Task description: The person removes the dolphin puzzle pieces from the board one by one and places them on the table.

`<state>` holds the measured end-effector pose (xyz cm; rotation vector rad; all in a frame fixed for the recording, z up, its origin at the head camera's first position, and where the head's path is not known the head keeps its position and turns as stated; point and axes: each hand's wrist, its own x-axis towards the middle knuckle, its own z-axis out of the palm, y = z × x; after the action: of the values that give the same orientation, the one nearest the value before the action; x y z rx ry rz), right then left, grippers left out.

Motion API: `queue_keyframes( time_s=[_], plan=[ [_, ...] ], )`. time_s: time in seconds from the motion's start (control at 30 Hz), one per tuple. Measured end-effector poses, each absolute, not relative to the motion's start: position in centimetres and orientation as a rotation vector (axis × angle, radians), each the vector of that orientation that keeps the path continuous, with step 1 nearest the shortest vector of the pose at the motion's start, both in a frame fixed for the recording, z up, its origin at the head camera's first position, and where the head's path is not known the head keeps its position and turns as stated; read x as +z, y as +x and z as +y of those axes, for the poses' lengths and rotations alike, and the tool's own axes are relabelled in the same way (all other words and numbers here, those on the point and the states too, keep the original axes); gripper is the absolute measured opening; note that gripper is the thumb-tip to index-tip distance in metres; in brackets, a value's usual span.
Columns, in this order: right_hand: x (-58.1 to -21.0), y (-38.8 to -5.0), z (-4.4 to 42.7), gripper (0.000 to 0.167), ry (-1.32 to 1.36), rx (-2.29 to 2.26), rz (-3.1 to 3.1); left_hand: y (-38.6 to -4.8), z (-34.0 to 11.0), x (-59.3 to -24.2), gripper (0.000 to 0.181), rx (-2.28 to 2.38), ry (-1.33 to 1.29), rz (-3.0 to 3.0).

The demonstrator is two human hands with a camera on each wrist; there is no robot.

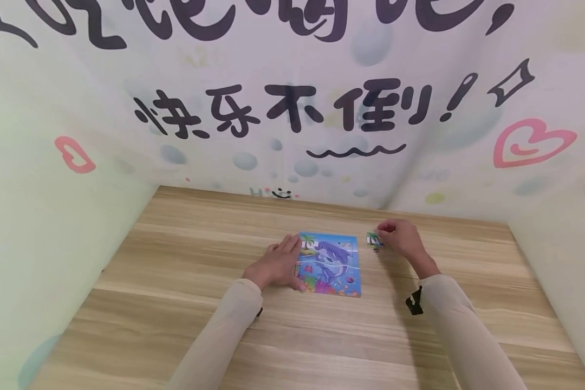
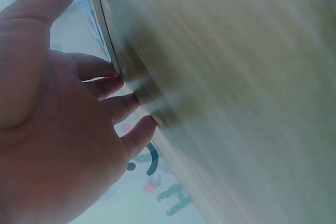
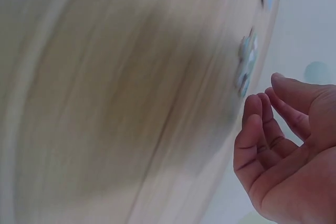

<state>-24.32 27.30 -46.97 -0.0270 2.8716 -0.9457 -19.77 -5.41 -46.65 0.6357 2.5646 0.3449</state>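
A square dolphin jigsaw puzzle (image 1: 332,264) in blue and purple lies flat on the wooden table. My left hand (image 1: 279,264) rests along its left edge, fingers extended and thumb near the lower left corner; the left wrist view shows those fingertips against the puzzle's edge and the tabletop. To the right of the puzzle lies a small palm-tree jigsaw piece (image 1: 373,239), low on the tabletop. Close beside it is my right hand (image 1: 401,237). In the right wrist view the loosely bent fingers and thumb stand apart, with the jigsaw piece (image 3: 247,62) just beyond their tips.
The wooden table (image 1: 185,260) meets a white printed cloth wall (image 1: 253,157) at the back, with black lettering and hearts. Pale side walls close in on the left and right. Dark wrist straps (image 1: 414,301) show at the sleeves.
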Motion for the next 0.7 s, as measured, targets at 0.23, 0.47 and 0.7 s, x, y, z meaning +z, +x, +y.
queue_keyframes(
  time_s=[0.23,0.47,0.7],
  plan=[
    [-47.2,-24.3,24.9,0.022,-0.218,-1.029,2.857,-19.7,-5.4,-46.5,0.114,0.370,0.626,2.554],
    [-47.3,-24.2,22.4,0.017,-0.318,-0.984,2.850,-19.8,-5.4,-46.5,0.115,0.378,0.624,2.556],
    [-47.3,-24.1,20.0,0.016,-0.400,-0.894,2.771,-19.8,-5.4,-46.6,0.115,0.394,0.619,2.552]
  ],
)
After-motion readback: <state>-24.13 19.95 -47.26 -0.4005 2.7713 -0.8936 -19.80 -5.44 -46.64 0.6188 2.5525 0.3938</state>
